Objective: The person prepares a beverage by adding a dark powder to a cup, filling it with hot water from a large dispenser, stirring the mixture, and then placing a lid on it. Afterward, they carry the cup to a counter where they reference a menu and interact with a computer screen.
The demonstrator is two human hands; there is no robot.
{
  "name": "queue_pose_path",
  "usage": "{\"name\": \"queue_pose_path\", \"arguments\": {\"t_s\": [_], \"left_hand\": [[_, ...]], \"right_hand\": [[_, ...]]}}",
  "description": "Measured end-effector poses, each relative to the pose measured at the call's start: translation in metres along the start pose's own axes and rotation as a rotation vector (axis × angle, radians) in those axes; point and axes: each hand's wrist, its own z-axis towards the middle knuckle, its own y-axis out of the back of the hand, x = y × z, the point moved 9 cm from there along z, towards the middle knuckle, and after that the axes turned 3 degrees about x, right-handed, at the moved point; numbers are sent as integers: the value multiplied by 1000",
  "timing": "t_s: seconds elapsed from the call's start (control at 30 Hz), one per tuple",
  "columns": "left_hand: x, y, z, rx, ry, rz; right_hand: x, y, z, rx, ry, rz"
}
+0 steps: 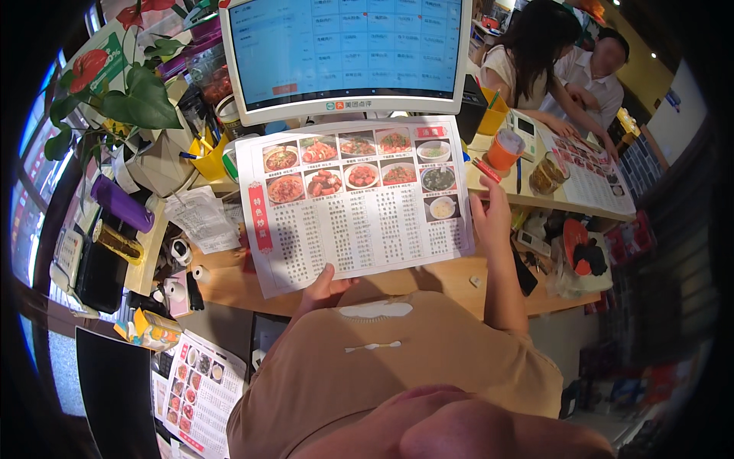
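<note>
A printed food menu sheet (355,229) with dish photos and writing is held tilted in front of me. My left hand (328,287) grips its lower edge, thumb on top and fingers underneath. Beside the sheet's right edge is my right hand (492,215), thumb and index finger apart with nothing visible between them. The index fingertip is at a small red object (486,170) on the raised counter; whether they touch is unclear. Behind the sheet stands a white-framed ordering screen (347,54), its lower edge just above the paper.
An orange cup (506,149), a glass of drink (549,174) and a card terminal (523,133) stand on the right counter. Two people (533,57) lean over another menu (590,172) there. At left are receipts (203,218), a yellow pen holder (209,158) and a purple tumbler (123,203).
</note>
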Motion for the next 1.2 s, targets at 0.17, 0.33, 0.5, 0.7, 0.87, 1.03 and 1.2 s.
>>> {"name": "queue_pose_path", "arguments": {"t_s": [0.17,0.33,0.5,0.7,0.87,1.03,1.2], "left_hand": [[7,-2,2,147,19,-59],[7,-6,-2,90,62,-57],[11,0,-3,118,90,-43],[8,-7,-7,82,71,-103],[8,-9,-9,75,97,-106],[5,-15,-9,41,92,-98],[8,-5,-6,48,83,-96]], "right_hand": [[114,-6,14,-185,761,-300],[180,-23,52,-336,965,-408],[207,-39,90,-522,948,-405],[242,-126,35,-20,1256,-318],[243,-109,25,-39,1239,-212],[230,-94,35,-98,1195,-228],[224,-83,52,-201,1168,-268]]}}
